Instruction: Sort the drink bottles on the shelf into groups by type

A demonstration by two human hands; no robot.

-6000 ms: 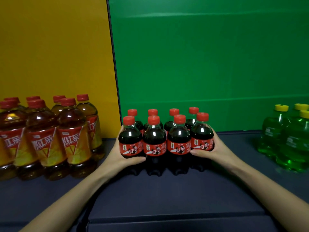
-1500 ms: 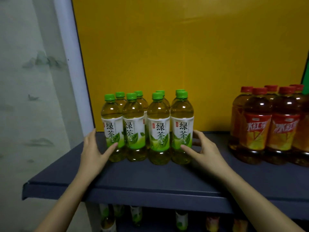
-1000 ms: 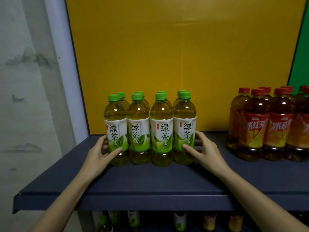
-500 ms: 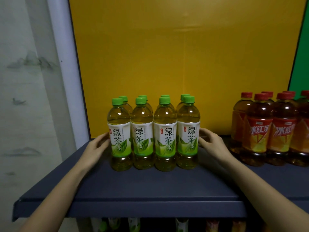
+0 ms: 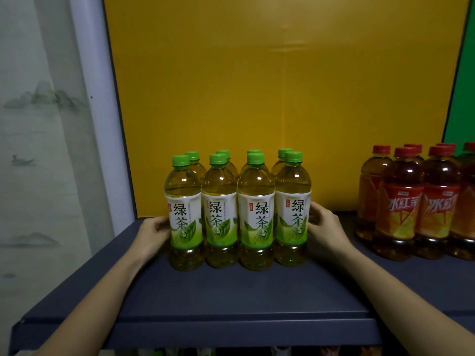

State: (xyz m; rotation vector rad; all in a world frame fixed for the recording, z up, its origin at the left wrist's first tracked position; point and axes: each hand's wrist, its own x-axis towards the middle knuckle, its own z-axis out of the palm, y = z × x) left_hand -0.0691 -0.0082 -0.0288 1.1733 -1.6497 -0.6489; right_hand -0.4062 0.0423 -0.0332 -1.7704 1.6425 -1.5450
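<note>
Several green tea bottles (image 5: 237, 214) with green caps and white-green labels stand upright in two tight rows on the dark blue shelf (image 5: 231, 299). My left hand (image 5: 151, 233) is pressed against the left side of the group. My right hand (image 5: 325, 233) is pressed against its right side, so the block is clasped between both hands. Fingertips of both hands are hidden behind the outer bottles. To the right, several iced red tea bottles (image 5: 416, 206) with red caps stand as their own group, apart from the green tea.
A yellow back panel (image 5: 270, 86) rises behind the bottles and a green panel (image 5: 462, 98) starts at the far right. A white post (image 5: 97, 111) marks the shelf's left end. Bare shelf lies in front of the bottles up to the front edge.
Six seconds ago both hands clasped a group of small cola bottles. Since 1.5 s ago my hands moved from the front corners of the green tea group to its sides and squeezed the bottles tighter.
</note>
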